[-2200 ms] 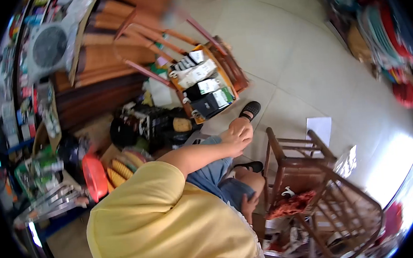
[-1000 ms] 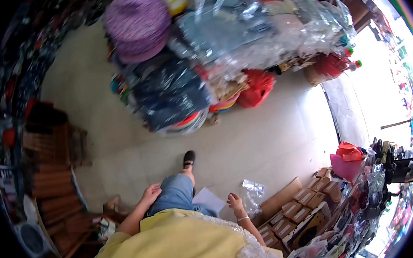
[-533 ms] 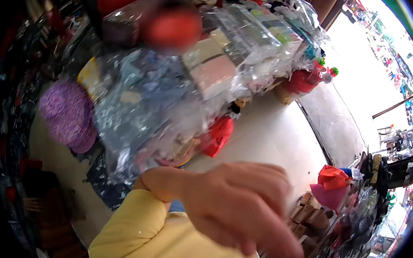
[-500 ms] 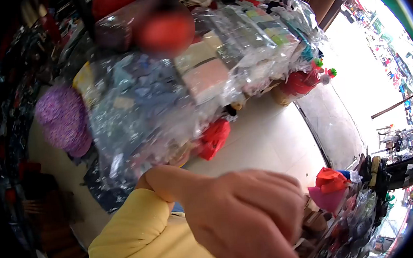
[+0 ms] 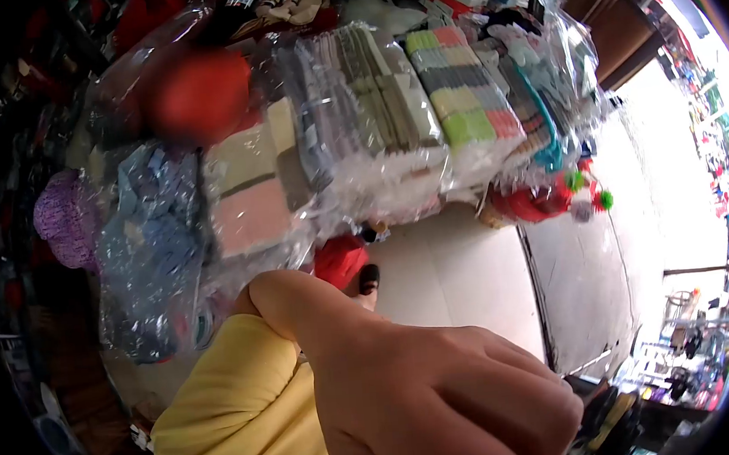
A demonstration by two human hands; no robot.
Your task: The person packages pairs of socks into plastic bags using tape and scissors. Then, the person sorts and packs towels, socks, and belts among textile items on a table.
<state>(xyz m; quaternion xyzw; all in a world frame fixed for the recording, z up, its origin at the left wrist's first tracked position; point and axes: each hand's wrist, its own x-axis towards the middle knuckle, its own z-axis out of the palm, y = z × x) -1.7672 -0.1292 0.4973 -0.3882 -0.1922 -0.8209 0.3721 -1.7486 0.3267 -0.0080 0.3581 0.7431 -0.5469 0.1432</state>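
Observation:
My left hand (image 5: 444, 391) is raised close to the camera, its back toward me and its knuckles pointing right. The fingers curl down and inward, and their tips are out of sight, so anything inside them is hidden. A yellow sleeve (image 5: 232, 389) covers the upper arm, with the elbow bent. Beyond the arm lies a row of folded cloth goods in clear plastic: striped brown-green packs (image 5: 380, 91), a multicoloured stack (image 5: 464, 85), a pink and beige pack (image 5: 249, 210) and a blue-grey bag (image 5: 154, 242). My right hand is not in view.
A blurred red object (image 5: 199, 95) is near the lens. A purple knitted item (image 5: 68, 219) sits at left. Below the goods are a red bag (image 5: 341, 259) and a foot in a dark sandal (image 5: 370, 278). Tiled floor (image 5: 470, 279) runs toward a bright street at right.
The view has swung, so the packs show more to the left and the striped stacks come clearer. My left hand stays near the camera, slightly lower and right. The sandalled foot now shows.

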